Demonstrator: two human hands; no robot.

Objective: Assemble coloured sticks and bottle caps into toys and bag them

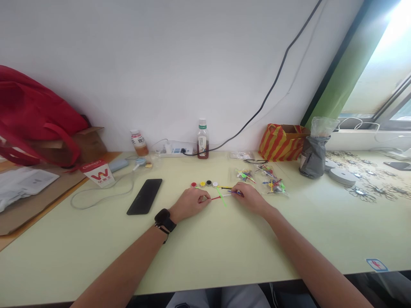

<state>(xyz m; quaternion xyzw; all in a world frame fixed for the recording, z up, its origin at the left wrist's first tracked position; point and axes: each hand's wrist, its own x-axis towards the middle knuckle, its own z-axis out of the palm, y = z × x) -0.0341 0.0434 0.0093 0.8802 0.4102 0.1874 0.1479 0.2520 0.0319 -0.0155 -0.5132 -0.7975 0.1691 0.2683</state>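
Observation:
My left hand (191,203), a black watch (165,219) on its wrist, pinches the left end of a thin red plastic rod (215,198) just above the table. A bright green rod (222,199) crosses it, and a whitish stretch runs on toward my right hand (251,197). Those right fingers are closed on a small blue-purple plastic piece (236,192), partly hidden by them. Behind it lies a yellow-and-black rod (225,188). Beyond my hands, in a row, sit small round pieces: red (193,185), yellow (202,184), black (209,183) and white (215,184).
Clear bags of coloured plastic parts (275,186) lie right of my hands. A phone (145,196) rests on the left. Against the wall stand a brown-drink bottle (202,143), a power strip (181,149) and a striped bag (279,143). White discs (342,176) lie farther right.

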